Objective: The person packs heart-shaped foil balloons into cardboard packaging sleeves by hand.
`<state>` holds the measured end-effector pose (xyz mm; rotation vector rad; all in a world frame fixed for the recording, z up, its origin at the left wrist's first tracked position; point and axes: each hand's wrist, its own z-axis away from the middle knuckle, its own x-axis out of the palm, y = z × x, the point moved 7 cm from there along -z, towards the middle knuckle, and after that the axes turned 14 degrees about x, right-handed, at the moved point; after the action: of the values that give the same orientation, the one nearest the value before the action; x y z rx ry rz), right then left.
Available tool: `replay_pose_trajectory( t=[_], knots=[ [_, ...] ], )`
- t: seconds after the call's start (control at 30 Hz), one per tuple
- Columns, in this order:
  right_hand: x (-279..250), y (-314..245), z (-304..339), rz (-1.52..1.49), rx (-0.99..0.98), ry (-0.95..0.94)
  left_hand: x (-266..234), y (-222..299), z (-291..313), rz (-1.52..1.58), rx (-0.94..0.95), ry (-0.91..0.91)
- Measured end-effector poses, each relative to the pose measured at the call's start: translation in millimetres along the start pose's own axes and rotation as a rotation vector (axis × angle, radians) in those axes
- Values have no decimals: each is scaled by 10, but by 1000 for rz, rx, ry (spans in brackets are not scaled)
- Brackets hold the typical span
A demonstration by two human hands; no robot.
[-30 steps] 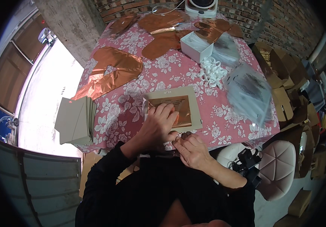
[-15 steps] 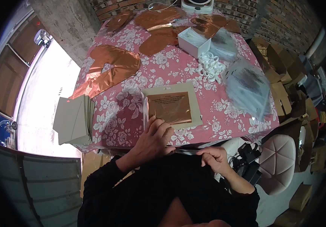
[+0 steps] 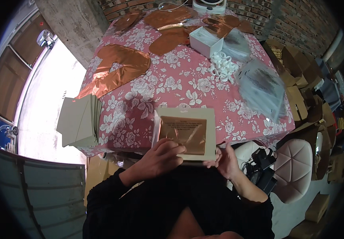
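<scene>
A beige card (image 3: 188, 112) lies at the table's near edge, its near side reaching past the edge towards me. On it rests a copper-coloured foil piece (image 3: 194, 135) in a clear plastic bag, with glints of light across the film. My left hand (image 3: 164, 159) is closed over the near left part of the bag, its fingers pinching the film. At the card's near right corner is my right hand (image 3: 225, 163), with fingers curled against the corner and the thumb raised apart. What lies under the left fingers is hidden.
Stacked beige cards (image 3: 76, 123) stand at the left edge. Copper foil balloons (image 3: 128, 63) lie towards the back. A white box (image 3: 206, 44), white ribbon rolls (image 3: 223, 65) and clear printed bags (image 3: 261, 87) are on the right. A chair (image 3: 293, 169) and cardboard boxes (image 3: 299, 105) stand beyond.
The card with the bagged foil has come nearer to me. My right hand has moved up from below the table edge to the card's corner. My left hand has shifted slightly down.
</scene>
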<state>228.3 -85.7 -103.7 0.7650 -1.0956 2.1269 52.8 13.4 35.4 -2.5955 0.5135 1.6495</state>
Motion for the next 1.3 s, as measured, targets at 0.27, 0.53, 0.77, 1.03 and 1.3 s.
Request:
replay_pose_trajectory(
  t=[0.27, 0.53, 0.77, 1.03, 1.3],
  knots=[
    [294, -61, -26, 32, -157, 172, -16, 200, 116, 121, 131, -20],
    [266, 77, 4, 115, -178, 69, -150, -545, 940, 632, -901, 758],
    [459, -76, -81, 496, -190, 46, -288, -1031, 394, 786, -720, 403],
    [430, -301, 26, -212, -230, 26, -262, -1273, 61, 594, -583, 20],
    [487, -423, 126, 187, -703, 351, -5, -1119, 345, 879, -798, 414]
  ],
)
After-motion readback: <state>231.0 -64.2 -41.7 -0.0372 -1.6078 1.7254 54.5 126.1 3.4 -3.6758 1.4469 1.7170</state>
